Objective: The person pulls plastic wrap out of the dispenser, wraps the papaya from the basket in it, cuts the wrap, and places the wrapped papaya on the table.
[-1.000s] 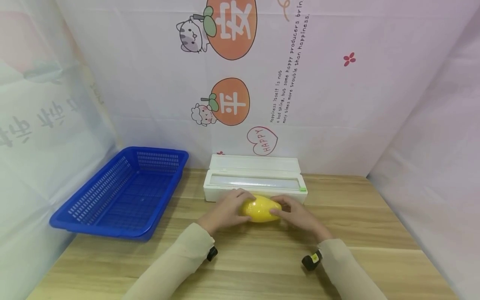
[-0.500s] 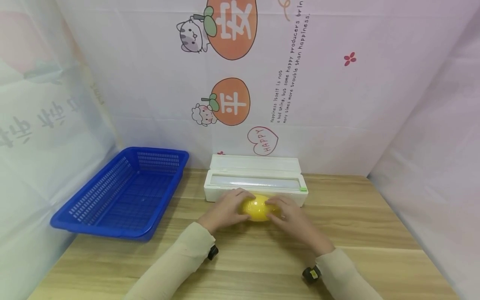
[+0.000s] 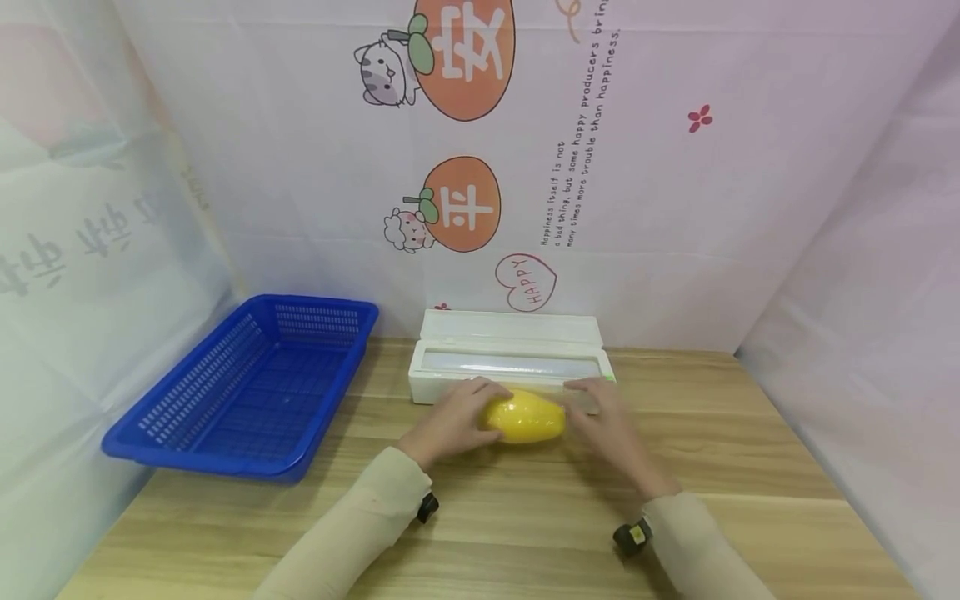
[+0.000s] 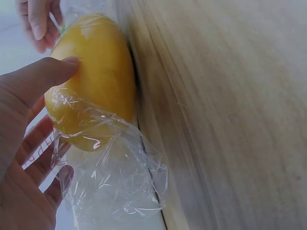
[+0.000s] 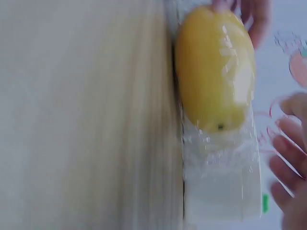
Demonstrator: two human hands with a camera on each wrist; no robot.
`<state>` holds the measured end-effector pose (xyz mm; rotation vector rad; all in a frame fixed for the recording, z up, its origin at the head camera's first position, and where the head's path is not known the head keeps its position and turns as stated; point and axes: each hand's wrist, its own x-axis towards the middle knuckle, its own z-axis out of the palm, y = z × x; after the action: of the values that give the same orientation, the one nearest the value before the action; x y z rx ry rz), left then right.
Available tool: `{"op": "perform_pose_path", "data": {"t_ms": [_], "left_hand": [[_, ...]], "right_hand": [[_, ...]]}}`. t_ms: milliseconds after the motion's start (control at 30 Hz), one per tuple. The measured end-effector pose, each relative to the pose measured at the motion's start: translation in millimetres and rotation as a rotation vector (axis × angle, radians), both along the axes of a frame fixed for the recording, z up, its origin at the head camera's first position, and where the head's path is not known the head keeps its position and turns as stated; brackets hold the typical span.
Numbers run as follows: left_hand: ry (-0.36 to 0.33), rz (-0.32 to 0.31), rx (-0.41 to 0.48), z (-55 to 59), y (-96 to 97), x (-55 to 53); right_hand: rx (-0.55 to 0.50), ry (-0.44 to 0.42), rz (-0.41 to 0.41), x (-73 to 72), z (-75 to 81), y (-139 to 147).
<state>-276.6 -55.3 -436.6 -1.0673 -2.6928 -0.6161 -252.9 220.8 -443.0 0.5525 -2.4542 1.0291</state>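
A smooth yellow mango [image 3: 527,417] lies on its side in front of the white box, with clear cling film [image 4: 115,177] wrapped round it. The film bunches loosely past the mango's left end and trails beyond its stem end in the right wrist view. My left hand [image 3: 453,421] grips the left end, its thumb [image 4: 62,72] on the skin and the other fingers round the far side. Just off the right tip is my right hand [image 3: 613,433]. Its fingers [image 5: 290,153] are spread and slightly bent, apart from the fruit in the right wrist view.
Behind the mango stands the long white cling film box [image 3: 431,387], lid raised, with a roll inside and a green piece at its right end. A blue plastic basket [image 3: 217,358] sits at the left. White printed cloth [image 3: 637,192] encloses the wooden table [image 3: 525,533].
My right hand moved inward over the mango's right end half a second ago and has since drawn back to the right, off its tip. My left hand keeps its grip in place.
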Motion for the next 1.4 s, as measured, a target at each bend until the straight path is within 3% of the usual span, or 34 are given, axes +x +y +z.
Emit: {"op": "perform_pose_path", "data": {"t_ms": [100, 133, 233, 433, 533, 1167, 1400], "left_hand": [[-0.011, 0.005, 0.01, -1.9, -0.7, 0.2], [-0.01, 0.005, 0.014, -2.6, -1.1, 0.1], [-0.012, 0.006, 0.018, -2.8, -1.6, 0.7], [-0.028, 0.004, 0.014, 1.3, -1.3, 4.1], [-0.031, 0.001, 0.018, 2.6, -1.3, 5.1], [-0.021, -0.007, 0.031, 6.2, 2.9, 7.4], [-0.017, -0.021, 0.038, 18.3, 23.4, 1.7]], "right_hand": [[-0.045, 0.063, -0.086, -11.9, 2.0, 13.6], [-0.053, 0.047, -0.11, -15.9, 3.3, 18.3], [-0.056, -0.052, -0.127, -27.3, 5.2, 31.9], [-0.078, -0.337, -0.076, -41.6, -1.9, 49.7], [-0.067, -0.416, -0.069, -44.5, -6.8, 52.1], [-0.09, -0.476, -0.113, -47.2, -16.9, 55.1], [-0.107, -0.479, -0.117, -51.3, -20.2, 56.0]]}}
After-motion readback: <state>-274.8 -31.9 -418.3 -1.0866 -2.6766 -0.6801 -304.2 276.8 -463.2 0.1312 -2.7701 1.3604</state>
